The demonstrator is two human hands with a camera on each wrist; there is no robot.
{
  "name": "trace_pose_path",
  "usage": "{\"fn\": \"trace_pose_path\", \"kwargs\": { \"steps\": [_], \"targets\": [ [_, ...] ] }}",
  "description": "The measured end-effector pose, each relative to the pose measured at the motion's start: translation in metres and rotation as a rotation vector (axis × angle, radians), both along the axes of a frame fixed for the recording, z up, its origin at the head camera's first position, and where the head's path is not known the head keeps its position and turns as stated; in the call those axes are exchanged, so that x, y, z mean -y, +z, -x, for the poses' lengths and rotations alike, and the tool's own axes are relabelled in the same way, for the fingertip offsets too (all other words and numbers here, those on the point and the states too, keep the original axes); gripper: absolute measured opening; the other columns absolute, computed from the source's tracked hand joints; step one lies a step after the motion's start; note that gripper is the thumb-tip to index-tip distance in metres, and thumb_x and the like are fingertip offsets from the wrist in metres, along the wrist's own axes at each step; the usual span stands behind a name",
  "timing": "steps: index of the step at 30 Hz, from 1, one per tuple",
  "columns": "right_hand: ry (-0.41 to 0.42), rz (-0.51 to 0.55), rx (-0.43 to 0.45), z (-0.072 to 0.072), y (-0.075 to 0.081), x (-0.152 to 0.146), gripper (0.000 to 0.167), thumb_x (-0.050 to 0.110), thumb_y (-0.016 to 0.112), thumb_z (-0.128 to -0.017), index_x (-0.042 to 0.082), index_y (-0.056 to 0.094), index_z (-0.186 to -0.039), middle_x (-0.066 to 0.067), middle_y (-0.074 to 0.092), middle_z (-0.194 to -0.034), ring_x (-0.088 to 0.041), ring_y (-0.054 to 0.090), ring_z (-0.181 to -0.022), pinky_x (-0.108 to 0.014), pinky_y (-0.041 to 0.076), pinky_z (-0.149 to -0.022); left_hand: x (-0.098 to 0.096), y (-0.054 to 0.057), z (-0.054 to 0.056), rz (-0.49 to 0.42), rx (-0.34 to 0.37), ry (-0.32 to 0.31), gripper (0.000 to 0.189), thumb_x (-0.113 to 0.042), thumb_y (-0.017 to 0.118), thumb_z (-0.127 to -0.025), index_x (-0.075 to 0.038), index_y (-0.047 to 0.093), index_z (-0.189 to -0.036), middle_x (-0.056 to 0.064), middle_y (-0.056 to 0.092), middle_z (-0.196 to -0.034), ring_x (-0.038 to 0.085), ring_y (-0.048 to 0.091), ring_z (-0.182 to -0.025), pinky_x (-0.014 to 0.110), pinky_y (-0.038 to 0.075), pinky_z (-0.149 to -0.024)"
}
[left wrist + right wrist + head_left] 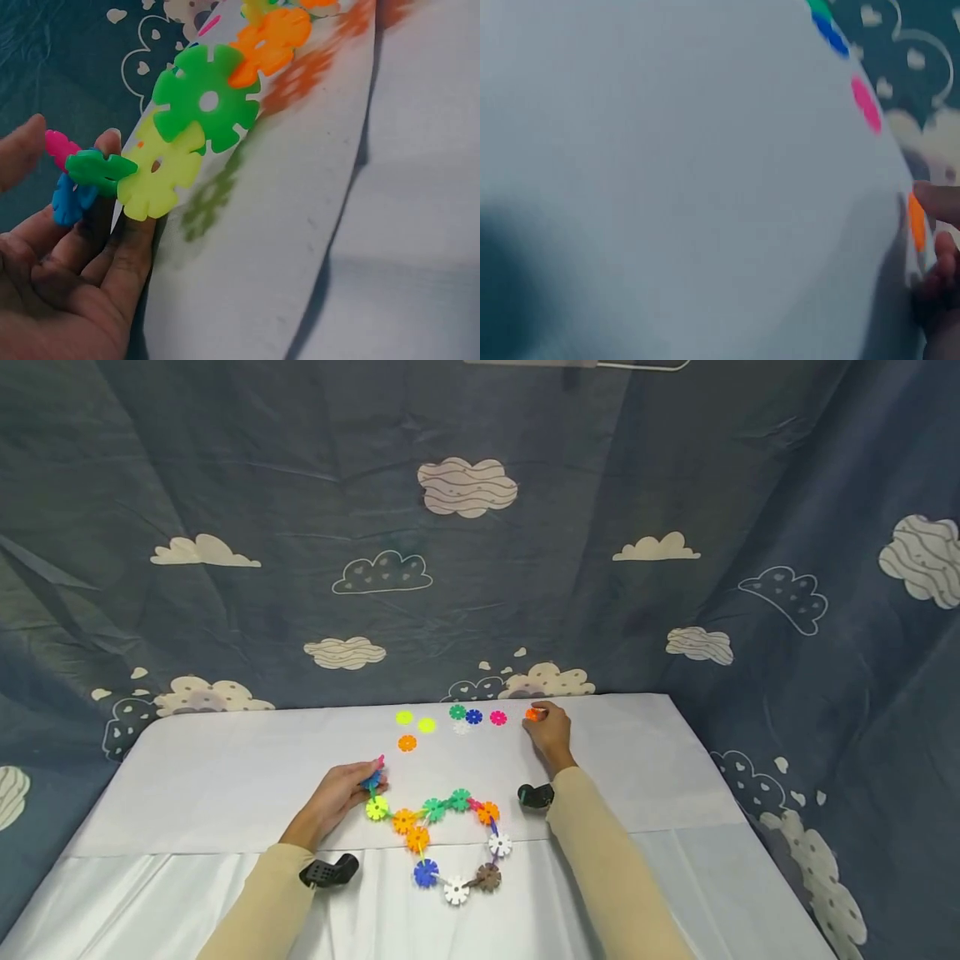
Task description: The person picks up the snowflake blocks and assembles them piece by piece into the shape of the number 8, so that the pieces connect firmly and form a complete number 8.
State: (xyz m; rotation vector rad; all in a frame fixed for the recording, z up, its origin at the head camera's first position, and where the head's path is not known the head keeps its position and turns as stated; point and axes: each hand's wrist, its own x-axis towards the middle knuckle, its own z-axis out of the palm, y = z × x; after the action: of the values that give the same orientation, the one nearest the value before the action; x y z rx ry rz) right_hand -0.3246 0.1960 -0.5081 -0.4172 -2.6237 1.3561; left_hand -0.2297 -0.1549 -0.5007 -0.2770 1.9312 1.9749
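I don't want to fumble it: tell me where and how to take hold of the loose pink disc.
Pinch the pink disc by opposite edges of its notched rim, probably coming from above and the near side: it looks thin and flat on the table, close to the far edge, with the printed curtain just behind.

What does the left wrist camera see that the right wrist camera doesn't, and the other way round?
Only the left wrist view shows the left hand and the chain of linked discs it holds.

Only the right wrist view shows the right hand, with its fingers at a separate orange disc near the edge of the white cloth.

Both show that cloth and the dark backdrop with pale shapes.
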Motion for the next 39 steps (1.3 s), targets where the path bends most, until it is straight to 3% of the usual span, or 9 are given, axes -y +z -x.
{"fn": "trace_pose_path", "kwargs": {
  "steps": [3,6,12,16,21,26,31,34,39],
  "targets": [
    [-0.035,-0.021,0.043,0.001,-0.004,-0.011,0.043,0.009,0.069,-0.087,0.0,0.059,-0.128,-0.022,0.058,-0.112,-0.032,0.053,-0.104,-0.044,0.046,-0.094,0.001,-0.002,-0.003,0.0,-0.008,-0.004,0.051,-0.024,0.055,-0.1,0.013,0.046,-0.133,0.015,0.065,-0.116,0.014,0.067,-0.096,0.034,0.049,-0.096],
    [-0.008,-0.068,0.095,0.003,-0.004,-0.015,0.043,0.014,0.068,-0.089,-0.001,0.058,-0.128,-0.023,0.057,-0.12,-0.033,0.053,-0.112,-0.044,0.044,-0.099,0.002,-0.003,-0.006,-0.035,-0.016,-0.004,0.048,-0.022,0.054,-0.1,0.012,0.046,-0.133,0.014,0.067,-0.114,0.014,0.066,-0.097,0.033,0.048,-0.096],
    [0.039,-0.201,0.134,0.005,0.001,-0.014,0.035,0.014,0.069,-0.089,-0.002,0.057,-0.118,-0.022,0.057,-0.115,-0.034,0.054,-0.107,-0.044,0.043,-0.099,0.003,-0.002,-0.007,-0.087,-0.037,-0.023,0.049,-0.023,0.053,-0.1,0.011,0.045,-0.134,0.01,0.068,-0.112,0.014,0.065,-0.101,0.032,0.046,-0.099],
    [0.06,-0.202,0.121,0.004,0.004,-0.013,0.033,0.011,0.069,-0.088,0.001,0.054,-0.116,-0.021,0.059,-0.112,-0.035,0.056,-0.104,-0.046,0.043,-0.097,0.002,-0.001,-0.007,-0.078,-0.034,-0.012,0.048,-0.023,0.052,-0.101,0.01,0.045,-0.135,0.009,0.067,-0.112,0.013,0.065,-0.101,0.033,0.044,-0.101],
    [0.137,-0.061,0.068,0.0,0.008,-0.002,0.027,0.006,0.067,-0.089,-0.002,0.062,-0.115,-0.019,0.064,-0.105,-0.029,0.059,-0.093,-0.04,0.05,-0.09,0.003,0.0,-0.007,-0.092,-0.036,0.0,0.048,-0.021,0.051,-0.101,0.011,0.042,-0.136,0.011,0.066,-0.116,0.013,0.065,-0.1,0.035,0.043,-0.102],
    [0.361,0.186,0.054,-0.013,0.023,0.036,0.015,0.002,0.06,-0.093,-0.009,0.066,-0.102,-0.018,0.065,-0.081,-0.018,0.057,-0.065,-0.026,0.05,-0.062,0.005,-0.001,-0.007,-0.09,-0.026,0.013,0.046,-0.019,0.049,-0.102,0.011,0.042,-0.137,0.011,0.066,-0.116,0.012,0.065,-0.1,0.034,0.044,-0.101],
    [0.546,0.333,0.056,-0.028,0.038,0.089,0.024,0.0,0.064,-0.091,-0.009,0.061,-0.112,-0.013,0.066,-0.075,-0.017,0.059,-0.06,-0.028,0.054,-0.06,0.006,-0.002,-0.006,-0.102,-0.026,0.012,0.048,-0.02,0.051,-0.102,0.012,0.041,-0.137,0.011,0.067,-0.115,0.013,0.065,-0.101,0.035,0.044,-0.101],
    [0.56,0.377,0.046,-0.035,0.037,0.116,0.028,0.0,0.069,-0.086,-0.006,0.061,-0.113,-0.012,0.068,-0.075,-0.019,0.061,-0.057,-0.032,0.057,-0.061,0.005,-0.003,-0.004,-0.12,-0.019,0.019,0.048,-0.02,0.051,-0.101,0.012,0.042,-0.136,0.01,0.067,-0.112,0.013,0.066,-0.099,0.033,0.046,-0.099],
    [0.521,0.451,0.032,-0.042,0.022,0.149,0.021,-0.002,0.068,-0.087,-0.006,0.069,-0.107,-0.011,0.068,-0.074,-0.018,0.06,-0.053,-0.032,0.056,-0.055,0.002,-0.006,-0.003,-0.152,-0.009,0.031,0.044,-0.017,0.049,-0.102,0.013,0.043,-0.134,0.007,0.069,-0.104,0.012,0.067,-0.094,0.029,0.05,-0.092]
  ]
}}
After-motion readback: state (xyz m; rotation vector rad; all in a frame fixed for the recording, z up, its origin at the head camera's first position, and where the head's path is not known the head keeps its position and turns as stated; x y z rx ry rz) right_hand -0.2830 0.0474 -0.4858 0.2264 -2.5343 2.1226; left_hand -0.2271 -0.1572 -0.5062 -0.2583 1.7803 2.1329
